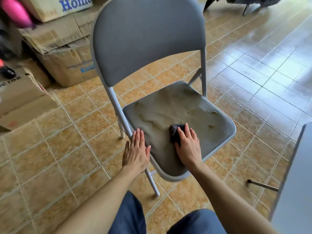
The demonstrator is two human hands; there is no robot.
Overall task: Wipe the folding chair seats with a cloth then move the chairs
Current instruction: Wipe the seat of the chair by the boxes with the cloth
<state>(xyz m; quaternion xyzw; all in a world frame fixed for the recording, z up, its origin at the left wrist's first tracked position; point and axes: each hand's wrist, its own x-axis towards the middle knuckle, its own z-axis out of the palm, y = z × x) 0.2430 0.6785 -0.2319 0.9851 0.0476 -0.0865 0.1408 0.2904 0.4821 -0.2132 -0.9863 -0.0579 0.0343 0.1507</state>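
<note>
Centrally, the right hand (188, 146) presses a dark crumpled cloth (175, 132) flat-fingered onto the grey padded folding-chair seat (211, 132); the left hand (136, 152) rests spread on its edge.

Up to your left, bold blue letters spell "Home" on the top cardboard box (55, 9). The crushed carton (64, 31) beneath it reads "MADE IN". Print on the lower box (67, 65) is too blurred to read.

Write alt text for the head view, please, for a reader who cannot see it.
A right hand presses a dark cloth onto the dusty seat of a grey folding chair, while the left hand rests on its edge.
</note>
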